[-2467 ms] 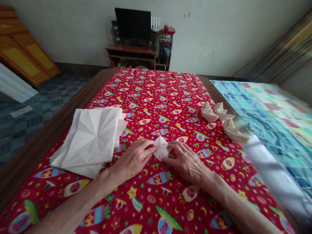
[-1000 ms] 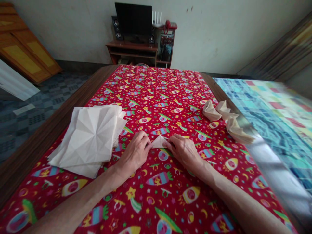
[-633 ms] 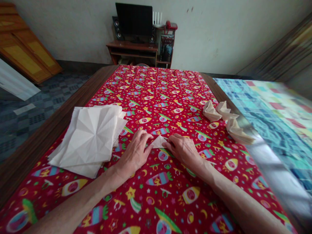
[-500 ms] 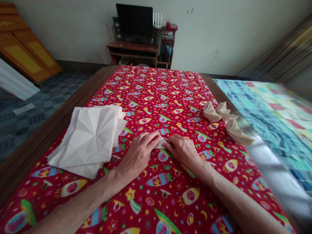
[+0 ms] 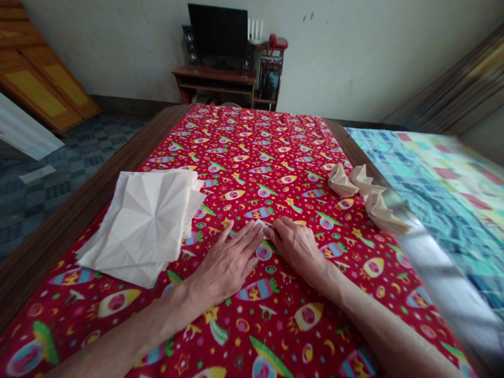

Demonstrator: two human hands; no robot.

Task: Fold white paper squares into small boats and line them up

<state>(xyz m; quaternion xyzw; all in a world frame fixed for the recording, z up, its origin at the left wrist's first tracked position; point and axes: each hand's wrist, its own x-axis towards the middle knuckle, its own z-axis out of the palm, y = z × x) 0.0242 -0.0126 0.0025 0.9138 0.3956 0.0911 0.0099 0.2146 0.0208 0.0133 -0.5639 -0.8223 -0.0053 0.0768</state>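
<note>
A small folded piece of white paper (image 5: 261,224) lies on the red patterned cloth between my two hands, mostly covered by fingers. My left hand (image 5: 230,258) rests flat with its fingers stretched out, the fingertips pressing on the paper's left part. At the right end of the paper, my right hand (image 5: 296,242) is closed, with its thumb and curled fingers pinching the edge. To the left is a stack of creased white paper sheets (image 5: 147,220), its top sheet marked by folds radiating from the middle. Several folded pointed paper pieces (image 5: 342,181) sit at the right.
The red cloth (image 5: 252,163) covers a dark wooden table (image 5: 129,152). Beyond it stand a desk (image 5: 214,76) with a monitor (image 5: 218,31), speakers and a red telephone (image 5: 277,42). A bed with a blue patterned cover (image 5: 417,184) is on the right, a wooden wardrobe (image 5: 43,73) on the left.
My left hand has opened from curled fingers to a flat, spread pose and shifted slightly nearer, its fingertips now over the folded paper. My right hand has hardly moved.
</note>
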